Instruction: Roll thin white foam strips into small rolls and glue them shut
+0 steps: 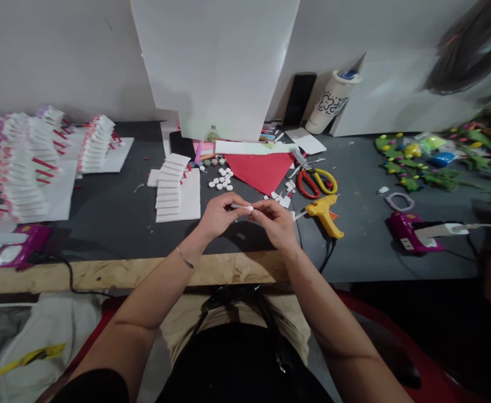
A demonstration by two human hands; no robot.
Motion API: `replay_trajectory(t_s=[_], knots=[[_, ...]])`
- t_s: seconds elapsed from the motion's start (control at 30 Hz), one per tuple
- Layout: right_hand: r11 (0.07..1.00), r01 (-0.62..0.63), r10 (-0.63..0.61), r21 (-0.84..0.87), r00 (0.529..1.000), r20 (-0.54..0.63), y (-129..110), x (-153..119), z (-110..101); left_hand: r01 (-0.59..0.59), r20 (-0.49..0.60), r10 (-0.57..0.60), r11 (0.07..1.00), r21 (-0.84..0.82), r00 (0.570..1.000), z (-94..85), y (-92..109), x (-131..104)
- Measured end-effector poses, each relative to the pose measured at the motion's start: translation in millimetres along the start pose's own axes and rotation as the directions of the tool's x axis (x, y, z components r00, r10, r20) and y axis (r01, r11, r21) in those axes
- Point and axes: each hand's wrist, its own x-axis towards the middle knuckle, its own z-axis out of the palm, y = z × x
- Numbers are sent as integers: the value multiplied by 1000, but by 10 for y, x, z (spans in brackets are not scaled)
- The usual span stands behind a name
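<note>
My left hand [222, 214] and my right hand [275, 223] meet above the dark table. Between their fingertips is a small white piece [250, 208], pinched from both sides; its exact kind is too small to make out. A pale thin strip shows by my left thumb. Left of my hands stands a small staircase model of stacked white foam strips [169, 193] on a white foam base [192, 196]. Several small white rounded pieces [221, 180] lie just beyond my left hand. A yellow glue gun [324, 215] rests to the right of my right hand.
Scissors [317, 182] with red and yellow handles lie beyond the glue gun, beside red sheet [262, 170]. A tumbler [331, 103] and phone [299, 99] stand at the wall. Finished-looking staircase models [31, 173] crowd the left; purple power strips [413, 232] sit at both sides.
</note>
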Motion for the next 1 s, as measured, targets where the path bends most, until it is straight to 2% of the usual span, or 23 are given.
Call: replay_trajectory(t_s=[0.23,0.33,0.43,0.57,0.67,0.77,0.87,0.93,1.0], knots=[[998,-19,19,-55,1000,1,-34,-23,4,31,32,-32,998,49,999,8,30,-13],[997,-35,33,-71,999,-22,-40,-9,5,11,2,-11,995,99,1000,35,56,-37],[997,-27,23,-66,998,-62,-31,10,2,-107,-14,112,972,208,994,42,90,-64],[997,-1,-7,-78,995,-104,-9,17,4,-335,91,324,878,342,942,18,109,-78],[996,22,-34,-90,989,-141,-4,7,14,-371,105,361,834,408,927,19,109,-84],[993,30,-49,-112,984,-171,-18,-5,24,-277,46,282,880,387,958,38,125,-83],[995,0,-16,-101,988,-155,-34,-7,23,-64,44,56,974,216,997,47,145,-61],[997,-38,30,-61,993,-116,-34,0,16,95,114,-98,995,39,989,48,149,-42],[996,-84,84,4,994,-67,-26,12,8,214,185,-191,970,-113,964,52,148,-30]])
